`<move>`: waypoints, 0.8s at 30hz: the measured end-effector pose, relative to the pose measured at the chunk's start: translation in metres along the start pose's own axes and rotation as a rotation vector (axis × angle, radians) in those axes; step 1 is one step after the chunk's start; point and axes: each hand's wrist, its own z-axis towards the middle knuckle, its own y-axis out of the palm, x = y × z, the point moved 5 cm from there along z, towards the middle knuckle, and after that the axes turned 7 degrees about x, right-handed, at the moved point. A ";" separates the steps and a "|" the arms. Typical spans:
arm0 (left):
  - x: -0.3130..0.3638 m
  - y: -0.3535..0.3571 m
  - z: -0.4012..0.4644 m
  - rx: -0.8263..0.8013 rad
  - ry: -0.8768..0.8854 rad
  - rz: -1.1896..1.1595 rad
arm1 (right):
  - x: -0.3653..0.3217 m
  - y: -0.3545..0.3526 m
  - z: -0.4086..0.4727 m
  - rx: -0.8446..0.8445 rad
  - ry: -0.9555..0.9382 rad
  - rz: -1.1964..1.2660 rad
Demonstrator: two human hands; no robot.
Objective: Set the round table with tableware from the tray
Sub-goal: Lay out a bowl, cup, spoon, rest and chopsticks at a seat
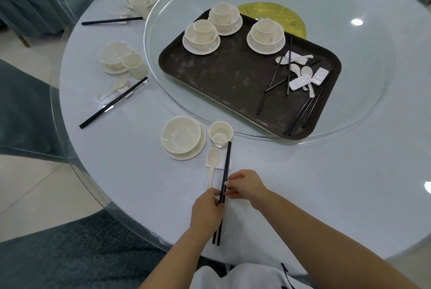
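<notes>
A pair of black chopsticks lies across a white rest near the table's front edge. My left hand pinches the chopsticks from the left and my right hand pinches them from the right. A cream spoon lies on the rest beside them. Above it stand a cream cup and a bowl on a saucer. The dark tray on the glass turntable holds three stacked cup-bowl-saucer sets, plus loose chopsticks, spoons and rests.
Two laid place settings sit at the left of the round table, one around and one around, each with chopsticks. More tableware shows at the far edge. Grey-blue covered chairs ring the table on the left and at the front.
</notes>
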 end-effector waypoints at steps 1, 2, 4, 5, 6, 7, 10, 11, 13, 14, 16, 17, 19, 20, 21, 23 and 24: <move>0.000 0.000 0.000 0.003 0.001 0.004 | 0.001 0.000 0.000 -0.003 -0.002 -0.004; 0.000 0.000 0.000 0.007 0.003 0.008 | 0.002 0.001 0.000 -0.005 -0.004 -0.007; 0.000 0.000 0.000 0.017 0.008 0.014 | 0.004 0.001 0.000 -0.008 -0.007 -0.015; 0.000 0.000 0.000 0.021 0.013 0.017 | 0.005 0.002 0.001 -0.008 -0.007 -0.020; 0.000 0.000 0.000 0.024 0.019 0.022 | 0.005 0.002 0.001 -0.009 -0.008 -0.027; 0.000 0.000 -0.001 0.028 0.025 0.027 | 0.006 0.002 0.001 -0.011 -0.010 -0.033; -0.002 0.000 0.000 0.041 0.028 0.033 | 0.008 0.004 0.001 -0.014 -0.015 -0.047; -0.002 0.000 0.000 0.042 0.027 0.035 | 0.008 0.004 0.001 -0.014 -0.017 -0.052; -0.002 0.001 0.000 0.045 0.030 0.043 | 0.010 0.005 0.000 -0.011 -0.020 -0.052; -0.002 0.002 0.000 0.048 0.031 0.048 | 0.010 0.006 0.000 -0.008 -0.022 -0.055; -0.002 0.003 -0.001 0.054 0.035 0.056 | 0.011 0.006 0.000 -0.001 -0.022 -0.061; -0.003 0.003 -0.001 0.058 0.037 0.059 | 0.011 0.006 0.000 -0.001 -0.023 -0.063; -0.003 0.003 -0.002 0.062 0.041 0.062 | 0.011 0.007 0.000 0.002 -0.025 -0.067; -0.003 0.003 -0.002 0.061 0.043 0.064 | 0.012 0.006 0.000 0.005 -0.027 -0.069; -0.003 0.003 -0.002 0.058 0.043 0.066 | 0.012 0.006 0.000 0.008 -0.028 -0.070; -0.004 0.003 -0.003 0.054 0.040 0.070 | 0.012 0.006 -0.001 0.008 -0.033 -0.076; -0.005 0.002 -0.004 0.054 0.039 0.072 | 0.012 0.006 -0.001 0.008 -0.035 -0.079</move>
